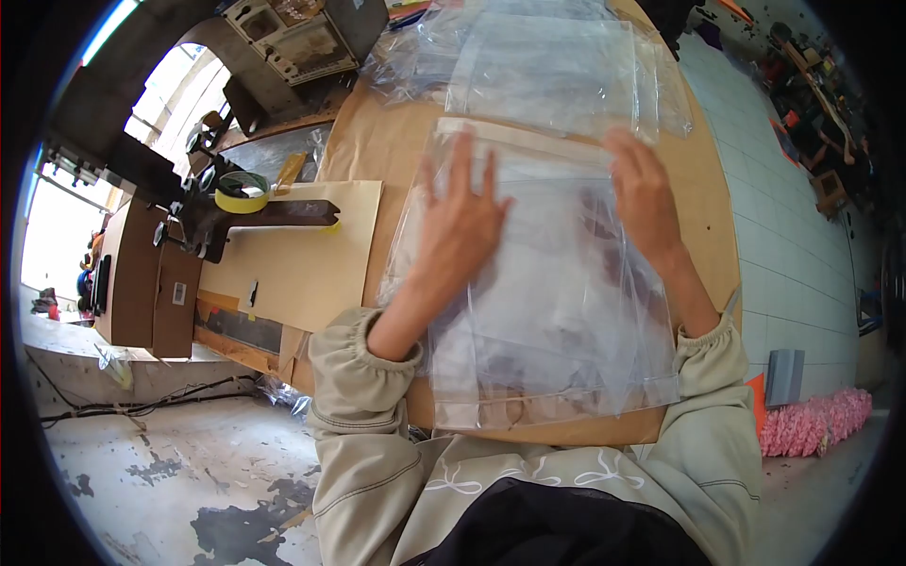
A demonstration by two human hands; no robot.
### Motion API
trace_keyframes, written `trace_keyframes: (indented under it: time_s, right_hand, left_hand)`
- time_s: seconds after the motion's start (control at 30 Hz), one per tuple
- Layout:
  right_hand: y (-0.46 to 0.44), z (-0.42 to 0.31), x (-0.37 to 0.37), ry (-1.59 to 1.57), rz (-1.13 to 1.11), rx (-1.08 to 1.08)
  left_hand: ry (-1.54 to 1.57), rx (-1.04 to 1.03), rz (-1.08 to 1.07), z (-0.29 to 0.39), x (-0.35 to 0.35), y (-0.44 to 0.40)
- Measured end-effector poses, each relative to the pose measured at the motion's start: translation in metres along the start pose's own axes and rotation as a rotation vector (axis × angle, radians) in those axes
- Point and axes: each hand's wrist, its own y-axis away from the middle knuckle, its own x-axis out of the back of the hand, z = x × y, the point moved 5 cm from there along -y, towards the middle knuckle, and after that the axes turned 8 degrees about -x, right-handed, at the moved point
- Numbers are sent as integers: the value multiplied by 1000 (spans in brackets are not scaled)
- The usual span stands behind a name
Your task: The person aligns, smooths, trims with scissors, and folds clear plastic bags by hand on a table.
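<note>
- At the near edge, a black cloth (552, 528) lies over the person's beige top (377, 472), which has white bow patterns across the front.
- Just beyond it, the plastic (557, 311), clear and layered, lies flat on the table (703, 245), its near end close to the table's near edge; creases run through it.
- Over the left part of the plastic's far half is the left hand (462, 222), its fingers spread and blurred; I cannot tell whether they touch the plastic.
- At the plastic's far right corner is the right hand (646, 198), its fingers bent and close together; blur hides whether they pinch the edge.
- To the right of the table, a pink shaggy mat (816, 423) lies beside a grey block (784, 377) on the floor.
- To the left, a yellow-edged tape roll (242, 204) sits on a dark machine arm (283, 213), above a tan board (311, 264).
- Beyond the hands, more clear film (557, 71) lies across the table's far end.
</note>
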Motion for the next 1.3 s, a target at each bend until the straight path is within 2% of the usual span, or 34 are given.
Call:
trace_keyframes:
  time_s: [0.03, 0.13, 0.23, 0.43, 0.57, 0.67, 0.73, 0.77, 0.83, 0.87, 0.93, 1.07, 1.17, 1.23, 1.27, 1.3]
  right_hand:
    - [6, -10, -2, -44, -107, 39]
    - [37, -3, -35, 122, -266, -24]
    - [39, 1, -34, 197, -319, -99]
    - [37, 2, -25, 227, -433, -262]
    - [43, 11, -28, 144, -372, -231]
    - [53, 18, -9, 9, -275, -228]
    - [77, 21, 21, -154, -243, -267]
    - [91, 20, 38, -102, -260, -309]
    - [116, 15, 74, -96, -338, -451]
    - [127, 14, 82, -146, -400, -554]
    - [142, 9, 84, -273, -455, -623]
    - [158, 15, 72, -457, -454, -705]
    - [149, 5, 83, -487, -593, -923]
    - [142, 0, 92, -106, -512, -603]
    - [139, -5, 96, 81, -464, -439]
    - [129, -8, 100, 125, -426, -364]
  left_hand:
    - [48, -105, -31, 11, -6, 2]
    - [71, -33, -209, 12, -35, 16]
    - [90, 102, -306, 3, -26, 16]
    - [137, 160, -320, -2, -30, 20]
    - [143, 92, -278, -8, -36, 22]
    - [80, 131, -138, -13, -24, 31]
    - [268, 239, -28, -23, 5, 52]
    - [361, 291, 23, -24, 24, 68]
    - [246, 430, -234, -13, 50, 105]
    - [223, 386, -215, -6, 55, 116]
    - [183, 306, -181, 7, 59, 129]
    - [529, 471, -154, 2, 42, 137]
    - [842, 655, -246, -10, 36, 140]
    - [1052, 752, -359, -11, 32, 145]
    - [1117, 690, -238, -8, 36, 140]
    - [1177, 627, -121, -1, 41, 136]
